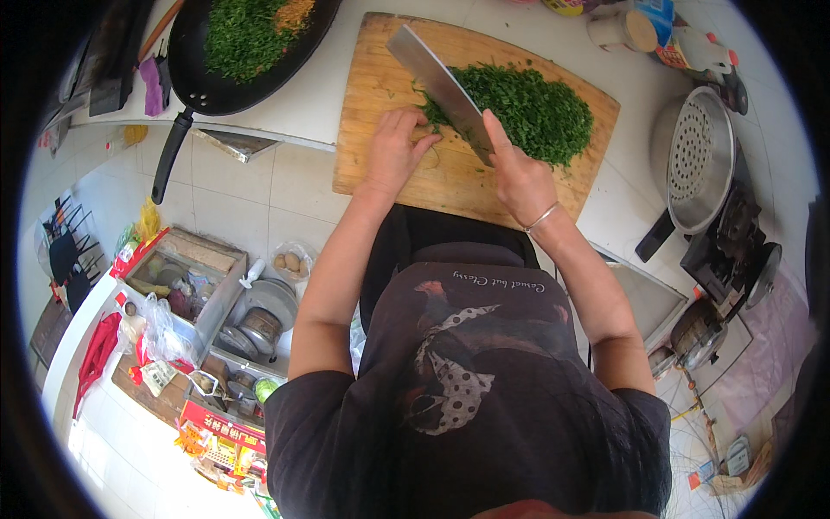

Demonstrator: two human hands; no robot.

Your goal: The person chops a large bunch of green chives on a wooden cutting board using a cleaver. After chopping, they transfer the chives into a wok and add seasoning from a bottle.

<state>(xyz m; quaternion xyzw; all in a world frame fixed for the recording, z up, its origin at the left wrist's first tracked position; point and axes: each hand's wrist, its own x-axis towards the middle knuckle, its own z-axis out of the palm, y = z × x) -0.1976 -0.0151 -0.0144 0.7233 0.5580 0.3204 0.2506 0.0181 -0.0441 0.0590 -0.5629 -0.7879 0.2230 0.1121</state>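
Note:
My right hand (526, 181) grips a cleaver (447, 94) near the heel of its blade, with the index finger laid along the blade. The broad steel blade slants up and left across the wooden cutting board (389, 71). Right of the blade, a heap of finely chopped leafy greens (532, 107) covers much of the board. My left hand (399, 146) rests on the board left of the blade. Its thumb and fingertips touch the edge of some greens; whether they pinch any is unclear. The cleaver's handle is hidden in my right hand.
A black frying pan (259, 91) at the upper left holds chopped greens and yellowish-orange crumbs. Its handle (170, 156) overhangs the counter edge. A perforated steel steamer pot (700, 162) stands right, near a gas stove (720, 240). Bottles (697, 48) stand upper right. Crowded shelving (214, 292) is lower left.

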